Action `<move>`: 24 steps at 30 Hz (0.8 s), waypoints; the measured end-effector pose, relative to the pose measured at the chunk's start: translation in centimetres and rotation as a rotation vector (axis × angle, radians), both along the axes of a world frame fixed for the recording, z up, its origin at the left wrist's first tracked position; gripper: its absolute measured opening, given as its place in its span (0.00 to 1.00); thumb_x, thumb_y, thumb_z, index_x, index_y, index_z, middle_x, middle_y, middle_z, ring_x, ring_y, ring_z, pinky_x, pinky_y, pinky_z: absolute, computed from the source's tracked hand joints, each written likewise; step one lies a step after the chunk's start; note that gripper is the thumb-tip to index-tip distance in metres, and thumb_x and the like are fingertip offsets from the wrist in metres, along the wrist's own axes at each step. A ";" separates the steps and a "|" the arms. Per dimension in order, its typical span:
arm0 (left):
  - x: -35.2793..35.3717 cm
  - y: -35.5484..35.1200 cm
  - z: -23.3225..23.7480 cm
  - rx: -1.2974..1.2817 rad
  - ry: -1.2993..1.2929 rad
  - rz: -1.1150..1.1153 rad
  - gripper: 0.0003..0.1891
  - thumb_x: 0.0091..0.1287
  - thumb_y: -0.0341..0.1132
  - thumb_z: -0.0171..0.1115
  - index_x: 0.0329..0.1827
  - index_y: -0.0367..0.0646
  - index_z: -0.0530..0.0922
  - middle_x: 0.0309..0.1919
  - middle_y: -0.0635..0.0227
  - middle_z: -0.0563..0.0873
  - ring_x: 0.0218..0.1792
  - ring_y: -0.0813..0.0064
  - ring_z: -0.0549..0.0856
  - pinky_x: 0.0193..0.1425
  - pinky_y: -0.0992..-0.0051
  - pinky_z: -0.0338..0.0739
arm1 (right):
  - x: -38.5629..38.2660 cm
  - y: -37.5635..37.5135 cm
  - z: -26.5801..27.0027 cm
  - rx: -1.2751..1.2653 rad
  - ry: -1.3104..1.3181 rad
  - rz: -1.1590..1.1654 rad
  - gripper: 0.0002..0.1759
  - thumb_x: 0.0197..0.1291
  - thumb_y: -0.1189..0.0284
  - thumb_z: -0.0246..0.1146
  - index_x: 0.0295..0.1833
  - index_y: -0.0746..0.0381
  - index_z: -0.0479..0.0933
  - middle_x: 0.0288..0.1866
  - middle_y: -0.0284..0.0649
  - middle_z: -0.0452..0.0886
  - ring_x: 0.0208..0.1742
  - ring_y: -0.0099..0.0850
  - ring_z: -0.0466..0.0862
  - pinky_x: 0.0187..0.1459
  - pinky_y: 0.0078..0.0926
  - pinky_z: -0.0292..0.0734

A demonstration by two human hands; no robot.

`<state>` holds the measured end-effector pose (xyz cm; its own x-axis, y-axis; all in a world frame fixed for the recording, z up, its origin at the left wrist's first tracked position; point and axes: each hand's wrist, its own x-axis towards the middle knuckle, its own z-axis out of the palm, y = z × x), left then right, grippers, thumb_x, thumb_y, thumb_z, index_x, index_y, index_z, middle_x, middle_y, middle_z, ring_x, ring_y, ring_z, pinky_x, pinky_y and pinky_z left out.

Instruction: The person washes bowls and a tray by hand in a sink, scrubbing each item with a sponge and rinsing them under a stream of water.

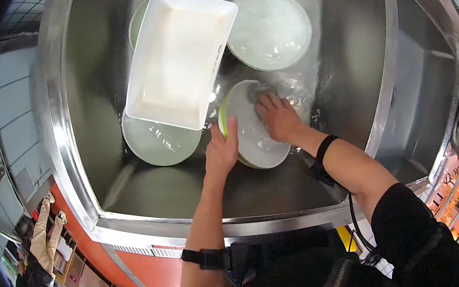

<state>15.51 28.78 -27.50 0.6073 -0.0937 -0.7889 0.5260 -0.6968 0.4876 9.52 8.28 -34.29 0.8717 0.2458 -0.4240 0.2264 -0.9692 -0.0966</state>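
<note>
A large white round dish with a green outer edge is tilted in the water of a metal sink. My left hand grips its left rim, thumb on the inner side and fingers around the outside. Inside the dish, my right hand presses a grey scouring pad against the surface; the pad is partly hidden and blurred by water. A white rectangular tub lies up and to the left of my hands, overlapping other round dishes.
Another round dish lies under water at the upper right, and one more sits at the left beneath the tub. A second basin adjoins on the right. At the far left a person is in the room.
</note>
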 end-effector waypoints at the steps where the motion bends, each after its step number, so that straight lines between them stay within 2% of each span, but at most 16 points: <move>1: -0.2 0.1 -0.3 0.000 -0.001 -0.001 0.43 0.73 0.67 0.44 0.70 0.32 0.66 0.52 0.28 0.81 0.58 0.29 0.78 0.62 0.46 0.71 | 0.3 0.3 0.8 -0.009 0.155 -0.018 0.40 0.57 0.59 0.65 0.75 0.61 0.66 0.78 0.46 0.62 0.78 0.48 0.60 0.75 0.57 0.56; 2: -0.3 0.1 -0.7 0.019 0.011 0.026 0.44 0.72 0.68 0.44 0.70 0.31 0.66 0.55 0.28 0.79 0.60 0.31 0.77 0.64 0.47 0.71 | 0.8 0.3 1.7 -0.019 0.306 -0.037 0.41 0.58 0.57 0.65 0.76 0.62 0.64 0.79 0.47 0.62 0.78 0.48 0.60 0.74 0.57 0.57; 3: -0.3 0.1 -1.3 0.037 0.019 0.051 0.46 0.72 0.69 0.43 0.71 0.29 0.66 0.59 0.28 0.78 0.62 0.32 0.76 0.66 0.48 0.70 | 1.1 0.2 2.4 -0.022 0.298 -0.040 0.41 0.58 0.57 0.65 0.76 0.62 0.64 0.79 0.47 0.62 0.78 0.48 0.60 0.74 0.57 0.57; 5: -0.7 0.3 -2.3 0.043 0.032 0.075 0.47 0.71 0.71 0.43 0.70 0.28 0.66 0.61 0.29 0.77 0.63 0.34 0.77 0.64 0.49 0.73 | 0.8 0.0 3.6 0.023 0.686 -0.123 0.43 0.62 0.49 0.60 0.76 0.62 0.63 0.80 0.48 0.60 0.79 0.49 0.58 0.74 0.57 0.57; 7: -0.4 -0.1 -1.6 0.049 0.045 0.103 0.49 0.70 0.72 0.42 0.70 0.27 0.67 0.63 0.30 0.76 0.63 0.35 0.78 0.62 0.51 0.77 | -0.4 0.0 4.7 0.024 0.705 -0.126 0.44 0.64 0.45 0.58 0.76 0.63 0.63 0.79 0.50 0.62 0.79 0.50 0.60 0.73 0.58 0.58; 9: -0.2 -0.2 -0.7 -0.084 0.239 0.232 0.51 0.69 0.74 0.44 0.70 0.26 0.66 0.63 0.35 0.77 0.61 0.41 0.81 0.55 0.54 0.85 | -1.1 0.2 6.2 0.035 0.728 -0.130 0.45 0.65 0.41 0.55 0.76 0.64 0.63 0.78 0.52 0.63 0.78 0.51 0.61 0.73 0.58 0.58; 11: -0.4 -0.4 -0.4 -0.135 0.280 0.296 0.52 0.68 0.75 0.44 0.71 0.27 0.66 0.62 0.38 0.77 0.60 0.44 0.82 0.51 0.54 0.87 | -0.9 -0.1 8.1 0.198 0.863 -0.228 0.45 0.67 0.37 0.50 0.73 0.65 0.68 0.71 0.55 0.72 0.72 0.53 0.71 0.73 0.50 0.63; 12: -0.7 -0.5 -0.5 -0.186 0.330 0.366 0.52 0.68 0.75 0.45 0.71 0.27 0.65 0.62 0.40 0.78 0.59 0.47 0.83 0.48 0.55 0.89 | -0.9 -0.1 8.8 0.197 0.858 -0.230 0.45 0.67 0.37 0.50 0.73 0.65 0.68 0.71 0.55 0.72 0.72 0.53 0.71 0.73 0.50 0.63; 14: -1.0 -0.3 -0.9 -0.213 0.390 0.381 0.51 0.68 0.75 0.44 0.72 0.29 0.65 0.62 0.42 0.78 0.58 0.49 0.84 0.48 0.54 0.88 | -0.7 0.1 10.2 0.370 1.133 -0.335 0.50 0.65 0.31 0.47 0.68 0.67 0.73 0.61 0.58 0.81 0.63 0.56 0.79 0.67 0.45 0.72; 15: -1.0 0.0 -1.1 -0.235 0.451 0.397 0.51 0.69 0.75 0.44 0.73 0.30 0.64 0.63 0.45 0.77 0.58 0.52 0.84 0.48 0.52 0.88 | -0.9 0.2 11.2 0.371 1.132 -0.331 0.50 0.65 0.31 0.47 0.68 0.67 0.73 0.61 0.58 0.81 0.63 0.56 0.79 0.67 0.45 0.72; 17: -0.9 0.2 -0.8 -0.258 0.494 0.385 0.50 0.69 0.75 0.44 0.73 0.32 0.64 0.63 0.46 0.77 0.57 0.52 0.84 0.48 0.53 0.88 | -1.9 0.8 13.3 0.587 0.922 -0.336 0.49 0.64 0.32 0.51 0.66 0.68 0.74 0.55 0.59 0.84 0.58 0.57 0.83 0.61 0.45 0.76; 18: -0.9 0.3 -0.9 -0.288 0.540 0.369 0.49 0.69 0.75 0.43 0.74 0.34 0.64 0.64 0.48 0.77 0.57 0.53 0.85 0.49 0.53 0.88 | -2.6 1.4 13.7 0.750 0.714 -0.339 0.38 0.64 0.43 0.61 0.61 0.67 0.76 0.53 0.59 0.84 0.56 0.57 0.83 0.59 0.49 0.76; 19: -1.1 0.4 -1.3 -0.283 0.536 0.371 0.49 0.69 0.75 0.43 0.74 0.34 0.64 0.64 0.48 0.77 0.57 0.53 0.85 0.49 0.53 0.88 | -2.5 1.7 13.5 0.755 0.713 -0.335 0.38 0.64 0.43 0.61 0.61 0.67 0.76 0.53 0.59 0.84 0.56 0.57 0.83 0.59 0.49 0.76; 21: -1.4 0.5 -1.3 -0.386 0.597 0.409 0.48 0.70 0.74 0.42 0.74 0.35 0.65 0.63 0.49 0.78 0.57 0.52 0.85 0.51 0.54 0.88 | -2.3 3.3 13.0 0.623 0.647 -0.448 0.27 0.59 0.57 0.68 0.56 0.65 0.77 0.50 0.57 0.84 0.53 0.57 0.83 0.56 0.51 0.76; 22: -1.4 0.7 -1.0 -0.378 0.594 0.407 0.48 0.70 0.74 0.42 0.74 0.35 0.65 0.63 0.49 0.78 0.57 0.52 0.85 0.51 0.54 0.88 | -2.7 4.0 12.5 0.761 0.523 -0.512 0.22 0.55 0.63 0.69 0.53 0.63 0.78 0.48 0.55 0.84 0.51 0.57 0.83 0.53 0.52 0.77; 24: -1.2 0.7 -0.7 -0.429 0.728 0.326 0.50 0.68 0.79 0.33 0.81 0.47 0.56 0.75 0.54 0.67 0.71 0.54 0.72 0.69 0.50 0.74 | -2.5 4.3 12.1 0.751 0.489 -0.499 0.23 0.55 0.63 0.70 0.54 0.62 0.78 0.47 0.55 0.85 0.50 0.56 0.83 0.53 0.52 0.77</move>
